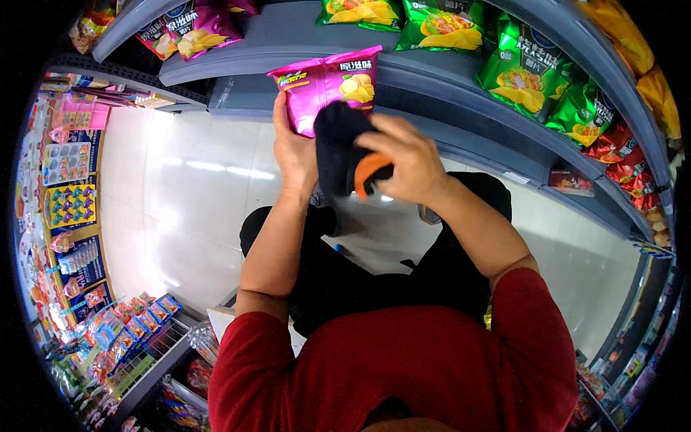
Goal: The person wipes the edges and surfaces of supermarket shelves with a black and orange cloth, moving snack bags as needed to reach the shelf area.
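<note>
A pink foil bag of potato chips (302, 102) is gripped at its left and lower side by my left hand (294, 148), in front of a grey metal shelf (227, 59). Over the bag's lower right part lies a black cloth with an orange edge (337, 146), blurred. My right hand (413, 156) has hold of this cloth with its fingers bent. Similar pink bags (208, 38) sit on the shelf at the upper left, and green chip bags (442, 27) stand along it at the upper right.
Red snack bags (621, 151) and orange bags (621, 32) fill the shelf's right end. A flat red packet (571, 182) lies on the lower shelf (464, 140). At the left hang sweets and small toys (70, 205). A rack of small packets (140, 324) stands lower left.
</note>
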A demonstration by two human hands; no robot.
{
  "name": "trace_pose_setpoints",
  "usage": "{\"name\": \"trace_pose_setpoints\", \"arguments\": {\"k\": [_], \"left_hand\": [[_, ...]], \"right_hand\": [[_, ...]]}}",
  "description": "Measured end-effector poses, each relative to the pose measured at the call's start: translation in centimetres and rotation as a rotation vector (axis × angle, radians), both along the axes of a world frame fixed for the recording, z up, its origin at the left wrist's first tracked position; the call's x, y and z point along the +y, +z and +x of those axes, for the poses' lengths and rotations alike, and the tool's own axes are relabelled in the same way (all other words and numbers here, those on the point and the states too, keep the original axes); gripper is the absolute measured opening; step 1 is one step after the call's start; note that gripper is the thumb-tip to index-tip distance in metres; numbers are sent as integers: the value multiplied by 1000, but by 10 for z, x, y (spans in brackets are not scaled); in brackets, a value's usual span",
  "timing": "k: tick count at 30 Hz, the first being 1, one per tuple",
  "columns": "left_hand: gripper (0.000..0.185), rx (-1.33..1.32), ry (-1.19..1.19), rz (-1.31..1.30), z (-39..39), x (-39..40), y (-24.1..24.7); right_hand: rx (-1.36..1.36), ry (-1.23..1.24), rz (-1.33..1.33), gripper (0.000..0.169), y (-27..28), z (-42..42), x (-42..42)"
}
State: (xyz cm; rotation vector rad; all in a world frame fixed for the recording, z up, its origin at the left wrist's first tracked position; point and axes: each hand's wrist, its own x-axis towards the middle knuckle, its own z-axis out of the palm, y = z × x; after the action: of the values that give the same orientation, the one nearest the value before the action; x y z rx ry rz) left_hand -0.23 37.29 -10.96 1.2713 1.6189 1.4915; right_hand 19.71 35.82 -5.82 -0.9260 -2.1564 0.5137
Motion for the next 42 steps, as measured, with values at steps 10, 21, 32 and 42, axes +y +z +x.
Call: {"name": "trace_pose_setpoints", "arguments": {"k": [10,21,32,42], "left_hand": [[90,-494,-218,-13,3,-16,40],[56,-541,-280,-140,-1,-14,17],[91,-452,-429,-154,8,-21,19],[73,-470,-274,-200,-2,-12,22]], "right_hand": [[288,-585,-524,47,-19,21,51],[701,-361,-513,38,-26,-3,28],[318,-166,-208,55,-21,-11,5],[519,-77,-520,43,-9,-9,26]]}}
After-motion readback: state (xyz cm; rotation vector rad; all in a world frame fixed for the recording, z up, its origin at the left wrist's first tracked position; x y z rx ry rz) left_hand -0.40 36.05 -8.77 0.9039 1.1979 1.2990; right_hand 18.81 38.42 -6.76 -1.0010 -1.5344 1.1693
